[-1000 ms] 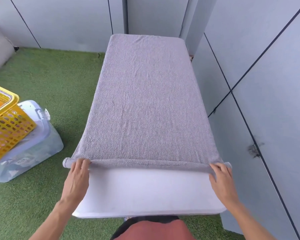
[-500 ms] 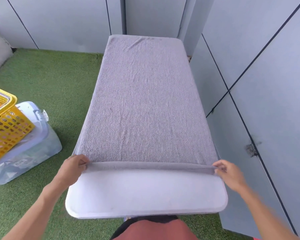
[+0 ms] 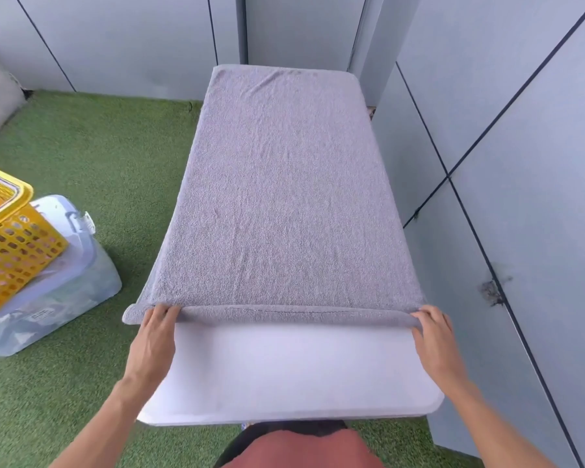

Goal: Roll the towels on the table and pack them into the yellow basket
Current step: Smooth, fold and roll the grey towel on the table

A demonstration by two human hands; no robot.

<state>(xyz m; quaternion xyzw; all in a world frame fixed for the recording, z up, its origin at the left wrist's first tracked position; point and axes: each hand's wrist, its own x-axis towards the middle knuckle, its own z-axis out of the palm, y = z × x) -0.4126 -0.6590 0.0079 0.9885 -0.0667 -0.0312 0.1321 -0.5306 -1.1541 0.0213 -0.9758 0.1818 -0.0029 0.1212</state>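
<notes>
A grey towel [image 3: 284, 197] lies spread along the white table [image 3: 284, 369], covering all but the near end. Its near edge is turned over into a thin roll [image 3: 284, 314] running across the table's width. My left hand [image 3: 154, 336] rests on the left part of the roll with fingers laid over it; a short piece of roll sticks out past it beyond the table edge. My right hand [image 3: 434, 339] lies on the roll's right end in the same way. The yellow basket [image 3: 17, 241] stands at the far left, partly cut off by the frame.
The basket sits on a clear plastic lidded bin [image 3: 81, 285] on green artificial grass [image 3: 98, 157]. Grey wall panels [image 3: 504, 163] run close along the table's right side and behind its far end.
Both hands went from pinching the towel's near edge to lying over it. The edge is now a slightly thicker roll, a little farther up the table.
</notes>
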